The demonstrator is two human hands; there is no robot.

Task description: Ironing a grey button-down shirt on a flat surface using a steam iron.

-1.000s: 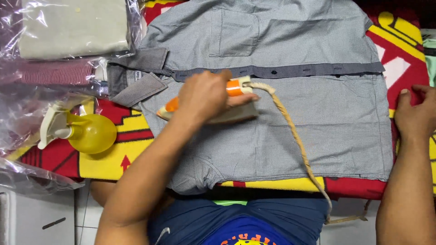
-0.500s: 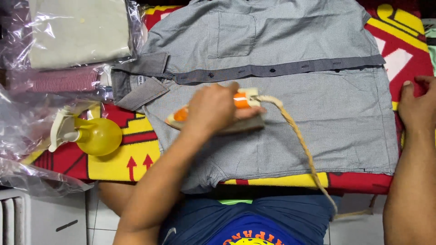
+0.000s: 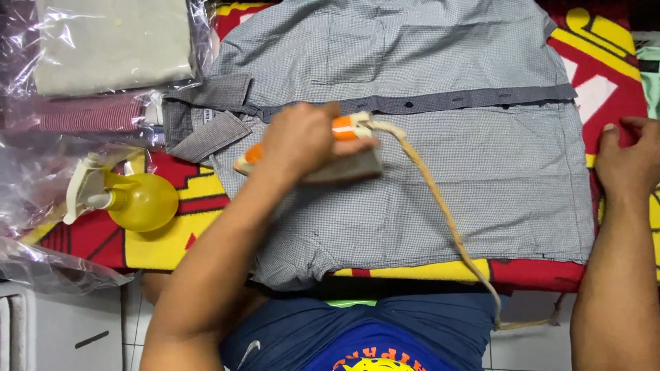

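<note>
A grey checked shirt [image 3: 481, 172] lies flat, buttoned, with its collar to the left, on a red and yellow blanket [image 3: 608, 65]. My left hand [image 3: 302, 141] grips the handle of an orange and white iron [image 3: 347, 165]. The iron rests on the shirt's front just below the button placket, near the collar. Its braided beige cord [image 3: 447, 220] runs across the shirt and down over the near edge. My right hand [image 3: 629, 161] lies flat at the shirt's hem on the right, fingers on the blanket and the cloth edge.
A yellow spray bottle [image 3: 137, 201] with a white trigger lies on the blanket at the left. Folded garments in clear plastic bags [image 3: 110, 45] are stacked at the top left, with a red striped one [image 3: 89, 113] below. White tiled floor shows beneath.
The iron slid a little right along the placket, then back toward the collar, with my left hand on it. My right hand stayed at the hem.
</note>
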